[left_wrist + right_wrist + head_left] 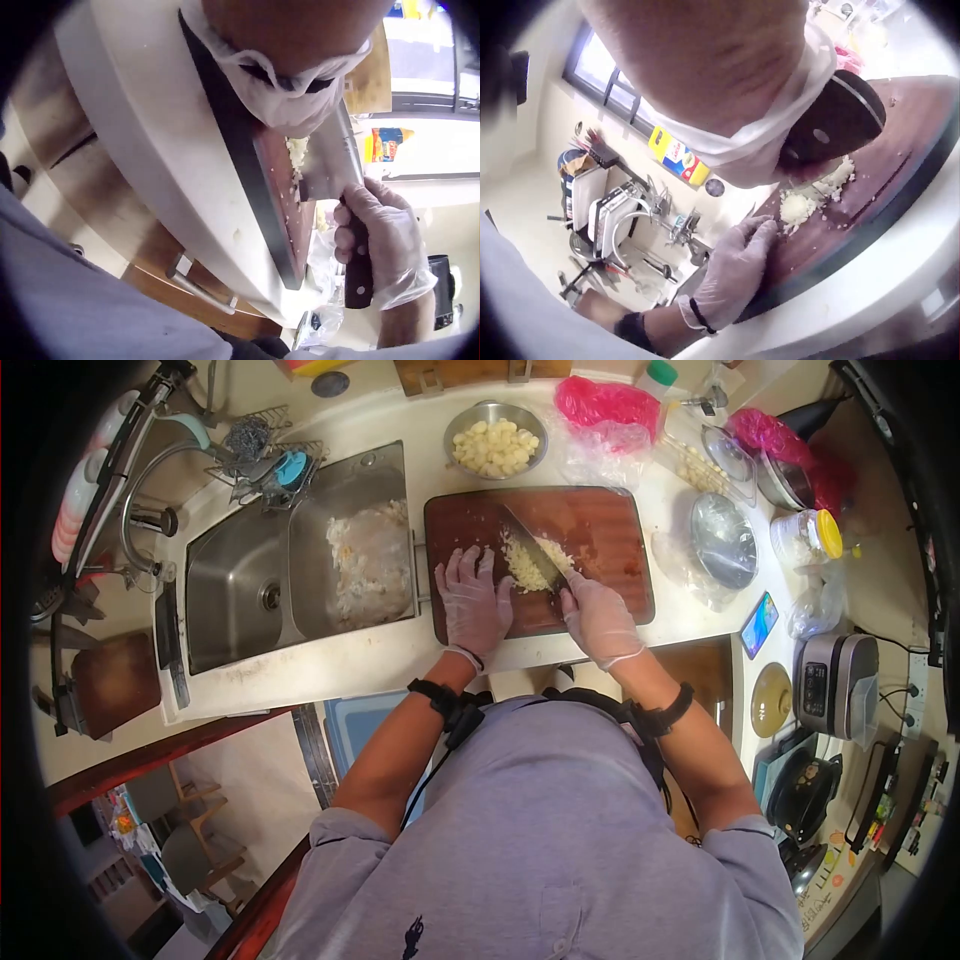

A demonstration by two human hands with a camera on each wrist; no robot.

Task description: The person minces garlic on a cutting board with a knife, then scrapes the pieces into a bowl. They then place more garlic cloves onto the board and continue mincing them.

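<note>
A wooden cutting board [612, 535] lies on the counter with a pile of minced garlic [524, 566] near its middle. My gloved right hand [600, 622] grips the dark riveted handle [358, 270] of a cleaver. Its broad blade [330, 161] slants across the pile in the head view. On the board's left part rests my gloved left hand [472, 600], its fingers extended and pointing away from me. In the right wrist view the left fingertips [763, 229] are close to the edge of the garlic.
Behind the board stands a metal bowl [452, 452] of peeled garlic cloves. A double sink [235, 575] lies left, with pale scraps in its right basin. Plastic-covered bowl [724, 540], phone [760, 625] and yellow-lidded jar [805, 538] are at the right. Pink plastic bags [605, 408] lie behind.
</note>
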